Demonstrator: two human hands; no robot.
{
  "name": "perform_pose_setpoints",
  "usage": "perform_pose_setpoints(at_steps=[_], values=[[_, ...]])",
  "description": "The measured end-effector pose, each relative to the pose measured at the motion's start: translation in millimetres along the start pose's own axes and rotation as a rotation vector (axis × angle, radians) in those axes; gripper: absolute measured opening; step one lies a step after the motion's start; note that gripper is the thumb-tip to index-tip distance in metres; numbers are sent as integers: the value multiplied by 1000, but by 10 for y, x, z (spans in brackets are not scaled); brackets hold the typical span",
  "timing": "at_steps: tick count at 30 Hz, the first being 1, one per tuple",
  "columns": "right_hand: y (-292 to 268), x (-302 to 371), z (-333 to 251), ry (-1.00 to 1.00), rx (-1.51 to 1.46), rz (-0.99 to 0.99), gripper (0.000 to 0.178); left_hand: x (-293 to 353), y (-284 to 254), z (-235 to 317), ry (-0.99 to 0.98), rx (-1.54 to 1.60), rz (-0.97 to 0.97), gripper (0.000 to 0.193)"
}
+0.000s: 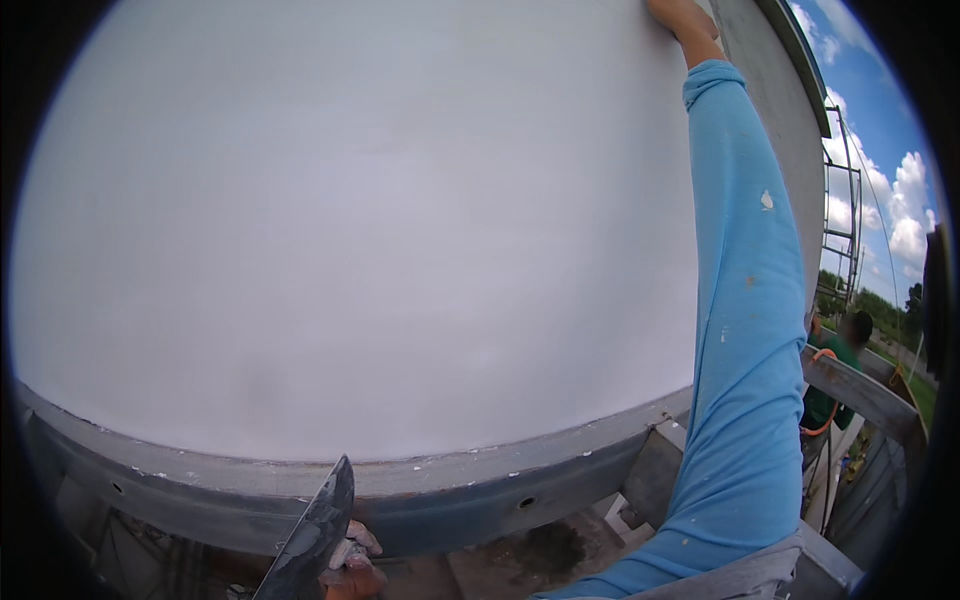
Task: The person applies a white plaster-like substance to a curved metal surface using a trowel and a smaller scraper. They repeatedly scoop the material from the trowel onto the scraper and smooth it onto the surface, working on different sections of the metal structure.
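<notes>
Smooth matt wall (380, 230); smeared metal blade (318, 520); creased cloth sleeve (748, 300).

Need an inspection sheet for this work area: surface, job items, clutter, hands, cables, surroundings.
Surface: smooth pale wall above a grey ledge.
Job items: flat dark blade tool, tip up.
Clutter: white flecks on the ledge.
Hands: left hand holds the tool; right hand is at the wall's upper right, grip unclear.
Cables: orange cord or hose by a co-worker.
Surroundings: scaffold, cloudy blue sky.
</notes>
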State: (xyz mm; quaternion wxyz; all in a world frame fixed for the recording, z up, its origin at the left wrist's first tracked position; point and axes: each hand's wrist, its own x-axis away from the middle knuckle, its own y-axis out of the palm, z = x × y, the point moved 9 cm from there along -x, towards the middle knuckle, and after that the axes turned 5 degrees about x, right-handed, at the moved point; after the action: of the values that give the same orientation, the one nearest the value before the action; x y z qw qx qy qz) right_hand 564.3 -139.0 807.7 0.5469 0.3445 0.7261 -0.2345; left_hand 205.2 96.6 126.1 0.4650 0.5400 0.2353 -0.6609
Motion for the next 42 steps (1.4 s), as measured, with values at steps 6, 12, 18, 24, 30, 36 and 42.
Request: perform_pose_setpoints(at_steps=[6, 12, 18, 24, 30, 36, 42], values=[[-243, 348, -800, -111, -60, 103, 69, 89, 19, 19, 52, 50, -100, 39], [-441, 627, -1624, -190, -55, 182, 74, -46, 3, 85, -33, 152, -55, 32], [-715, 1082, -2213, -223, -236, 174, 72, -94, 28, 154, 29, 171, -68, 30], [-1091, 1612, -2802, -454, -272, 219, 55, -111, 81, 149, -8, 175, -106, 25], [-1321, 1797, -2472, -759, -431, 331, 33, 57, -76, -13, -79, 12, -53, 49], [-1212, 300, 325, -144, -261, 484, 36, -27, 72, 60, -157, 76, 100, 49], [208, -1092, 2331, -25, -44, -25, 52, 80, -22, 16, -130, 40, 253, 46]])
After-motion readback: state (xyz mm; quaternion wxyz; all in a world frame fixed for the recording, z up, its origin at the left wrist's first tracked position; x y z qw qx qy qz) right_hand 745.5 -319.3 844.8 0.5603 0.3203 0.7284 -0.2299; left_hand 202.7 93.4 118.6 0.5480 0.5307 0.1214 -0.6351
